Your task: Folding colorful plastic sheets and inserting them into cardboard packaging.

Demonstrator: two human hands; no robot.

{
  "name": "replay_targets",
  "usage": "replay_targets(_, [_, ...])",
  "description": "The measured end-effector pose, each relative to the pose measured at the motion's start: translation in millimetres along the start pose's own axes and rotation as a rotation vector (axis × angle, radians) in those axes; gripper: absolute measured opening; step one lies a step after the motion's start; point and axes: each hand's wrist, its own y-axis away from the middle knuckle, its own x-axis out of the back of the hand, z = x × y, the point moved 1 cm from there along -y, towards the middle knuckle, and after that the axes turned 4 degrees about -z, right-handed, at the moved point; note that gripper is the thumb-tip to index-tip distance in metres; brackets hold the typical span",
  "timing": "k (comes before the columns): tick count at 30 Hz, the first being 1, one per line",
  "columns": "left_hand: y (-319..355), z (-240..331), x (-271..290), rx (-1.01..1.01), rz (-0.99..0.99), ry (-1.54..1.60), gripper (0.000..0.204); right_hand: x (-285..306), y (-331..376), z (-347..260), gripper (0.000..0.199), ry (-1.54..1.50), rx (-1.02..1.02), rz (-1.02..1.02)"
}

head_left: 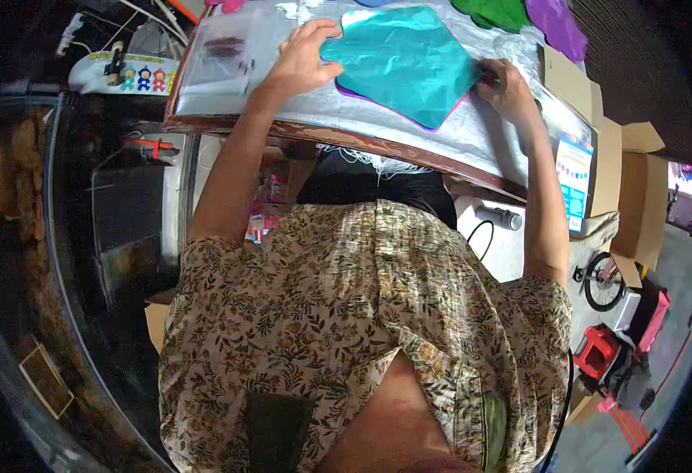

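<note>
The flat, turquoise foil-like sheet (405, 67) seems light, slippery, best held by edges. At its left, left hand (300, 65) has spread fingers; at its right, right hand's (513, 91) grasp is unclear.

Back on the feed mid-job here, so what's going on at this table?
A person is working on a teal sheet laid on the table. The left-hand grip is open at its left edge; the right-hand grip is curled at its right corner, where a small dark thing is too unclear to name. A purple layer peeks out below the teal. Green and purple pieces lie toward the far side.
</note>
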Motion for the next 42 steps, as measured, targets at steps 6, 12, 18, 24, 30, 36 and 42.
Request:
replay_targets(6, [0,1,3,0.018,-0.025,-0.014,0.054,2,1,0,0.041,-0.114,-0.031,0.004])
replay_targets(12, [5,10,16,-0.114,0.018,-0.045,0.051,-4,0,12,0.043,-0.139,-0.066,0.011])
replay_targets(18, [35,36,6,0.203,0.127,0.182,0.033,-5,3,14,0.041,-0.068,-0.049,0.003])
replay_targets(24, [37,56,-11,0.263,0.207,0.2,0.022,1,3,7,0.036,-0.106,-0.033,0.009])
replay_targets(30, [38,58,-7,0.305,0.164,0.154,0.027,-1,2,5,0.036,0.028,-0.015,0.03])
replay_targets(36, [35,56,-9,0.299,0.18,0.182,0.028,2,5,9,0.037,-0.01,-0.02,0.025])
replay_targets(42, [35,57,3,0.352,0.147,0.229,0.026,2,4,3,0.037,0.032,-0.036,0.009])
